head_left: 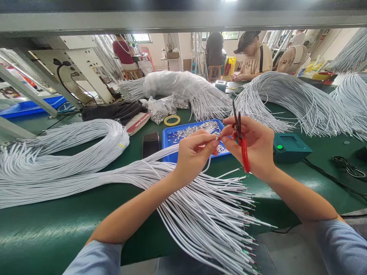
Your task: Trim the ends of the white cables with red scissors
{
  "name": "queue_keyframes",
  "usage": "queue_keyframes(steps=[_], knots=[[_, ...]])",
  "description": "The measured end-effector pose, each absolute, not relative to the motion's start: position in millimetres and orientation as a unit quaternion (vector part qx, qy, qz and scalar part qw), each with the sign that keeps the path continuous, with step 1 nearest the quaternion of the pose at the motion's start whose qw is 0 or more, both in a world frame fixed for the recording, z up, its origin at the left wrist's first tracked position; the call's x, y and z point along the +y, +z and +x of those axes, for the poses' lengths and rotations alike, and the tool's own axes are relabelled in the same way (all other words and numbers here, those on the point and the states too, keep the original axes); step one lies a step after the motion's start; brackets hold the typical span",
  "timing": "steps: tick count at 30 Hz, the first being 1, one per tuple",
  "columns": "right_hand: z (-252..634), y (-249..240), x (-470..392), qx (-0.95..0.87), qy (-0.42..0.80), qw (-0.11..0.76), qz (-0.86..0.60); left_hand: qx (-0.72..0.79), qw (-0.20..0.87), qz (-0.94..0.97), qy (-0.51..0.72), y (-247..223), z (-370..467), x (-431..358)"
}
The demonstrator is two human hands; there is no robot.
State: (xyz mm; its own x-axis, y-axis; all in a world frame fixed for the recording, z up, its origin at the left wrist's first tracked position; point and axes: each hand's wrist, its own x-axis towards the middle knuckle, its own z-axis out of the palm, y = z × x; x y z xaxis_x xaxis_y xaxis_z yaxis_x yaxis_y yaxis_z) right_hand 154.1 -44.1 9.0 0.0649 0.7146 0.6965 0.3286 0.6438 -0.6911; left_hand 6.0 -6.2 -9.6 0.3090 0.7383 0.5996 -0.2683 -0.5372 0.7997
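Observation:
My left hand point(190, 152) pinches a white cable point(209, 163) near its tip, above a blue tray point(166, 144). My right hand point(258, 147) holds red-handled scissors point(244, 154), their dark blades pointing up. Its thumb and forefinger also meet at the cable's tip, where a small silvery piece shows but is too small to make out. Small metal parts point(187, 131) and several cable ends lie in the tray. Below my hands a bundle of white cables point(197, 202) fans out, with thin coloured wires at the ends.
Another cable bundle point(109, 141) curves at left. A phone point(151, 144) lies beside the tray, yellow tape point(172, 120) behind it. A green box point(292, 147) stands right, near a black cord point(348, 167). Large cable bundles point(286, 95) lie farther back. A co-worker point(258, 61) sits opposite; a metal beam crosses overhead.

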Motion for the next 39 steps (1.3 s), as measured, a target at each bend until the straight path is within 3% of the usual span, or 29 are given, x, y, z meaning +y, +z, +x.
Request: queue_keyframes(steps=[9,20,39], knots=[[161,4,-29,-0.742,-0.040,0.516,-0.427,0.187,0.361,0.668,0.624,1,-2,-4],[163,-1,-27,-0.769,-0.086,0.479,-0.416,0.166,0.301,0.709,0.615,-2,-2,-5],[162,3,-33,-0.778,-0.041,0.463,-0.423,0.180,0.248,0.735,0.605,0,-5,-6]])
